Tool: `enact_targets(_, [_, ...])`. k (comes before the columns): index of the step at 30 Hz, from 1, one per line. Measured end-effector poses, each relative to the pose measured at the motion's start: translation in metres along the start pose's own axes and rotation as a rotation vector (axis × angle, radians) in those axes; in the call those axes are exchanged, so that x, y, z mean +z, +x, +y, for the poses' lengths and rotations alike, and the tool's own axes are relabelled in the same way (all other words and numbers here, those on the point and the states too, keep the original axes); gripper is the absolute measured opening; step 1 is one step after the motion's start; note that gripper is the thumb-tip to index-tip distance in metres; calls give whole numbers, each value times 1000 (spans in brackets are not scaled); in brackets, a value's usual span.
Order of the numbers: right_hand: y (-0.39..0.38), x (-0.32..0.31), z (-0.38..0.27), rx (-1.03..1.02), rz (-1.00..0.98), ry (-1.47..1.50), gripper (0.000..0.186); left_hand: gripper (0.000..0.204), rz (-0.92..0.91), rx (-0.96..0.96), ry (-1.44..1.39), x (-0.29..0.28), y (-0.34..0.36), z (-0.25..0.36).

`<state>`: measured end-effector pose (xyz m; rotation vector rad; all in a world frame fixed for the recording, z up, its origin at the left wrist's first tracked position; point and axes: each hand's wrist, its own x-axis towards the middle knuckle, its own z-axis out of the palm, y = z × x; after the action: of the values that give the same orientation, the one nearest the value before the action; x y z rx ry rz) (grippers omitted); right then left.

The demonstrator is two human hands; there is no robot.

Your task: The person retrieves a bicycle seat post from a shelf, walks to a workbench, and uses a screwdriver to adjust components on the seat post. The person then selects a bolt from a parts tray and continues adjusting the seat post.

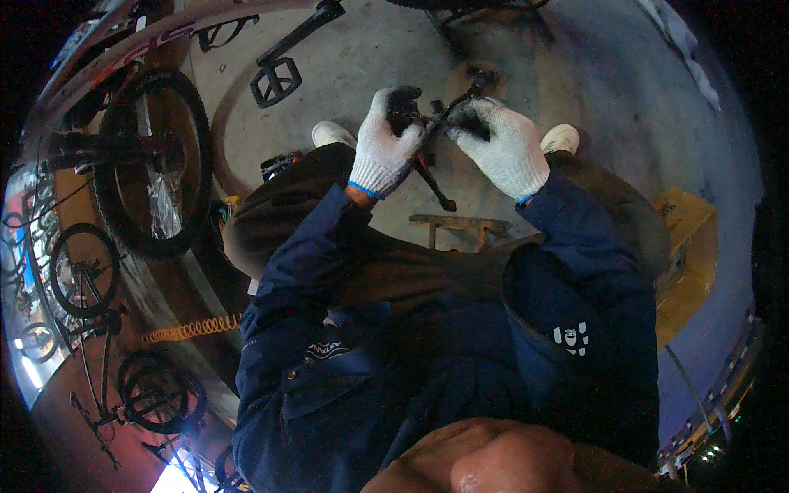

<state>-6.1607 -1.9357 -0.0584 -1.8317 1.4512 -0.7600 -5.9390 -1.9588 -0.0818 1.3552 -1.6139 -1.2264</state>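
Both hands wear white knit gloves with blackened fingers and are close together over the floor. My left hand (pixel 385 140) is closed, fingertips pinched on a thin dark part (pixel 436 120) that bridges the gap between the hands. My right hand (pixel 500 141) is also closed, thumb and fingers curled on that part's other side. The part is too small and dark to name. Just beyond the right fingers shows a dark knobbed end (pixel 483 79). Below the hands, a slim black bar with an orange mark (pixel 434 182) slants down; whether it joins the held part, I cannot tell.
A crank arm with a black platform pedal (pixel 276 82) is at upper left. A fat-tyred bicycle wheel (pixel 201 164) stands left, with an orange coiled hose (pixel 193 330) lower. A low wooden stool (pixel 460 222) is between my legs; an open cardboard box (pixel 694 263) stands right.
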Motion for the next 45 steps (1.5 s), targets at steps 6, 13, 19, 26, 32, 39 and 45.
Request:
enact_targets(6, [4,0,7,-38,-77,-48,22,45,8,94,139,-1,1,3])
enact_targets(13, [5,4,16,-118,-16,-102,23,49,-39,60,174,0,0,3])
enact_targets(19, [5,9,19,-99,-53,-30,31,48,-20,51,222,1,-2,5])
enact_targets(26, [7,9,17,-122,-34,-56,30,48,3,96,216,1,-1,1])
enact_targets(32, [8,11,15,-139,-28,-60,29,49,-15,39,202,0,-2,1])
enact_targets(39, [8,12,14,-138,-9,-27,26,47,7,88,150,2,-2,2])
enact_targets(45, [8,14,16,-150,-4,-25,24,47,19,73,177,2,-2,1])
